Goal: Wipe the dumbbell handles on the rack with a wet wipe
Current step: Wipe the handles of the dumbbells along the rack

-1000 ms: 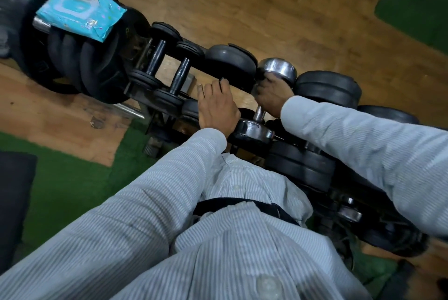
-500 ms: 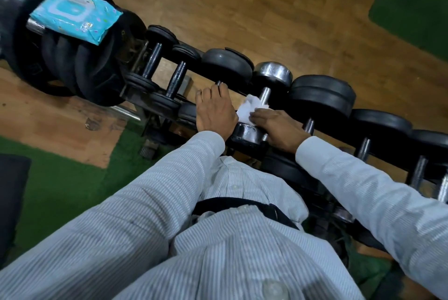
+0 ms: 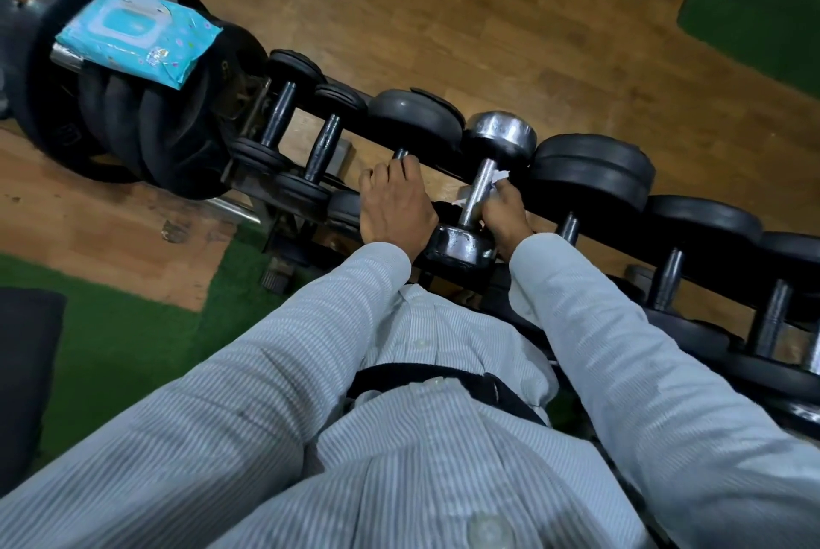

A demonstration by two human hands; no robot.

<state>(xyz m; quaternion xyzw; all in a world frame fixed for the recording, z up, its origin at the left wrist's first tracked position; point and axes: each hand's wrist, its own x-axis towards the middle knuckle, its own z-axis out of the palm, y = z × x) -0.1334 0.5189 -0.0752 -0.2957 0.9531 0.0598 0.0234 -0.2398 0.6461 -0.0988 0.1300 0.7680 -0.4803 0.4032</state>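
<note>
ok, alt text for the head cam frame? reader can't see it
A person's right hand holds a white wet wipe around the handle of a chrome dumbbell on a rack of black dumbbells, while the left hand rests on the neighbouring dumbbell's handle. A blue wipe packet with its flap open lies on stacked weight plates at upper left.

You had the chrome dumbbell [image 3: 481,180] at frame center, lying on the rack [image 3: 590,238] w/ its handle running up-right. The white wet wipe [image 3: 496,181] was bunched around that handle, mostly hidden. Black dumbbells [image 3: 592,171] sat in a row on both sides, running diagonally from upper left to right edge, handles dark & dull.
</note>
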